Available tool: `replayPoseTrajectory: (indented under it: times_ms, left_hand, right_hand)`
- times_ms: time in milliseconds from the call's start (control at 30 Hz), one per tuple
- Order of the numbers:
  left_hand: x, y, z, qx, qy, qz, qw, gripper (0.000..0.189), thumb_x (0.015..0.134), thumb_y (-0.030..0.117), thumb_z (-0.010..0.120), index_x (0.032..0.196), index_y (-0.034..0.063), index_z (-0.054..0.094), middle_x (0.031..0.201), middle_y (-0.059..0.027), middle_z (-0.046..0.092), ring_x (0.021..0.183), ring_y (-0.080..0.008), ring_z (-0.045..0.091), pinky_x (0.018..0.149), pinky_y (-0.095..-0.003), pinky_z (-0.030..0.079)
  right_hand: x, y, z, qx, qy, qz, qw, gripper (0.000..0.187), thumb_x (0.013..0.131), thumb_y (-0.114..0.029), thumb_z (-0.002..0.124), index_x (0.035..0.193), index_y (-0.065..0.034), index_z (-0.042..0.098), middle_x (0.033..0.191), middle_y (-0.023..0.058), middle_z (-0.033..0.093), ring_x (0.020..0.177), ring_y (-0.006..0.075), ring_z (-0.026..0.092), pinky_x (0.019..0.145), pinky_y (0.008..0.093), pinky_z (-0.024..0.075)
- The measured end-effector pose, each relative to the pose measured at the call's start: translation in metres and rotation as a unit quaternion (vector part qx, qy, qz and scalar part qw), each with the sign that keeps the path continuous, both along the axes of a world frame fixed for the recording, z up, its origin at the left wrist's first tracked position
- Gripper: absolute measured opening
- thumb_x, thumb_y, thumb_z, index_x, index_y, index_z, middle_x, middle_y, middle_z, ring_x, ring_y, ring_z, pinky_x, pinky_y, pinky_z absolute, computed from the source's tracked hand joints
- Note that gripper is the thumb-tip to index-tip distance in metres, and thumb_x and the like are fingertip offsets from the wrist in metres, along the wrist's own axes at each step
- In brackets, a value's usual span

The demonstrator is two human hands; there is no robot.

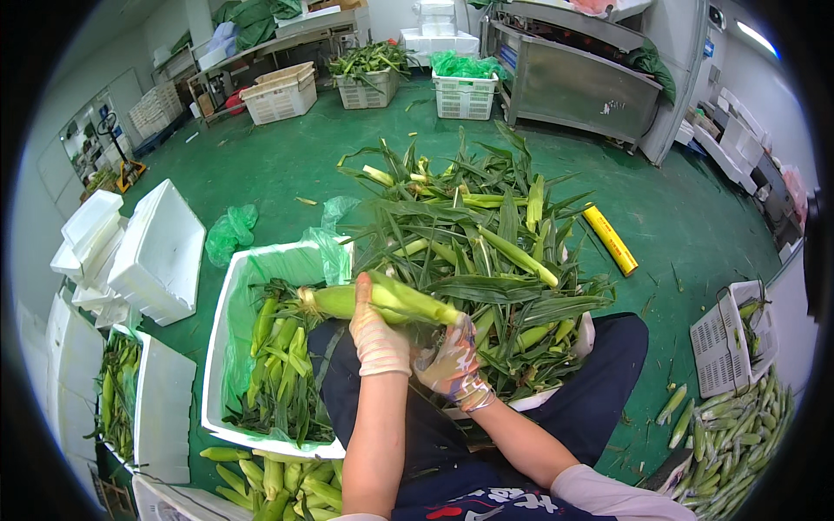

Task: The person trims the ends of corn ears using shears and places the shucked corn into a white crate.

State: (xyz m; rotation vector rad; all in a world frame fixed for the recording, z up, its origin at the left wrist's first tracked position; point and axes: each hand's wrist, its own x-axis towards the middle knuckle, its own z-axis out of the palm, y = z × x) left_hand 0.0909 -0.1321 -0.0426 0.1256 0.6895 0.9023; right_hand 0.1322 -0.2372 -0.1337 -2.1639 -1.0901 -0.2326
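Note:
My left hand (379,332), in a pale striped glove, grips an ear of corn (332,301) in its green husk. The brown silk end of the ear points left. My right hand (455,368), in a camouflage-patterned glove, holds the right end of the husk, its fingertips partly hidden. A large heap of corn husks and leaves (482,247) rises just beyond my hands. To the left stands a white foam box (218,365) lined with green plastic film, with several husked-on ears (280,345) inside. More trimmed ears (280,482) lie on the floor beside my left arm.
A yellow tube-shaped roll (610,239) lies on the green floor (280,163). White foam boxes (159,254) are stacked at the left. Wrapped corn (743,430) is piled at the lower right near a white crate (720,345). Plastic crates (464,98) and a steel cabinet (580,84) stand behind.

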Motion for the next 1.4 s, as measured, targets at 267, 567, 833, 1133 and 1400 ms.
replayPoseTrajectory:
  times_ms: [267, 567, 833, 1133, 1400]
  left_hand:
    - [0.0, 0.052, -0.024, 0.216, 0.121, -0.048, 0.968, 0.045, 0.075, 0.016, 0.08, 0.11, 0.0012, 0.057, 0.091, -0.0073, 0.063, 0.076, -0.0211, 0.061, 0.07, -0.0347, 0.051]
    - [0.004, 0.006, -0.014, 0.418, 0.156, -0.281, 0.849, 0.054, 0.071, 0.012, 0.08, 0.117, 0.0016, 0.054, 0.099, -0.0062, 0.064, 0.084, -0.016, 0.06, 0.074, -0.0287, 0.05]
    - [0.011, -0.007, -0.018, 0.275, -0.028, -0.353, 0.894, 0.06, 0.082, 0.045, 0.067, 0.12, 0.0004, 0.055, 0.111, -0.0145, 0.063, 0.098, -0.0235, 0.061, 0.088, -0.0369, 0.049]
    - [0.015, -0.007, -0.039, 0.303, -0.044, -0.328, 0.894, 0.077, 0.079, 0.047, 0.071, 0.135, 0.0036, 0.041, 0.125, -0.0105, 0.055, 0.109, -0.0245, 0.056, 0.095, -0.0382, 0.046]
    - [-0.001, 0.01, -0.044, 0.31, -0.011, -0.213, 0.927, 0.059, 0.083, 0.045, 0.067, 0.122, 0.0028, 0.052, 0.115, -0.0106, 0.059, 0.106, -0.0263, 0.058, 0.089, -0.0425, 0.05]
  right_hand:
    - [-0.008, -0.062, 0.042, 0.154, 0.707, 0.178, 0.667, 0.025, 0.083, -0.008, 0.069, 0.096, 0.0003, 0.05, 0.068, 0.0046, 0.054, 0.053, 0.0126, 0.055, 0.05, 0.0293, 0.0543]
    - [0.071, -0.046, 0.06, 0.126, 0.499, 0.183, 0.838, 0.058, 0.077, -0.017, 0.08, 0.119, -0.0027, 0.042, 0.097, 0.0051, 0.056, 0.07, 0.0091, 0.055, 0.06, 0.0229, 0.0485]
    - [0.059, -0.056, 0.066, 0.058, 0.179, 0.148, 0.971, 0.072, 0.072, -0.029, 0.072, 0.129, 0.0046, 0.043, 0.105, 0.0252, 0.058, 0.094, 0.0401, 0.06, 0.084, 0.0397, 0.0484]
    - [0.083, -0.024, 0.076, 0.109, 0.392, 0.124, 0.905, 0.061, 0.075, -0.036, 0.078, 0.115, 0.0004, 0.05, 0.091, 0.0047, 0.054, 0.082, 0.0122, 0.049, 0.075, 0.0276, 0.0445]
    - [0.084, -0.022, 0.1, 0.115, 0.201, 0.094, 0.968, 0.048, 0.074, -0.022, 0.07, 0.11, 0.0034, 0.051, 0.072, 0.009, 0.061, 0.061, 0.0194, 0.057, 0.063, 0.0333, 0.0487]
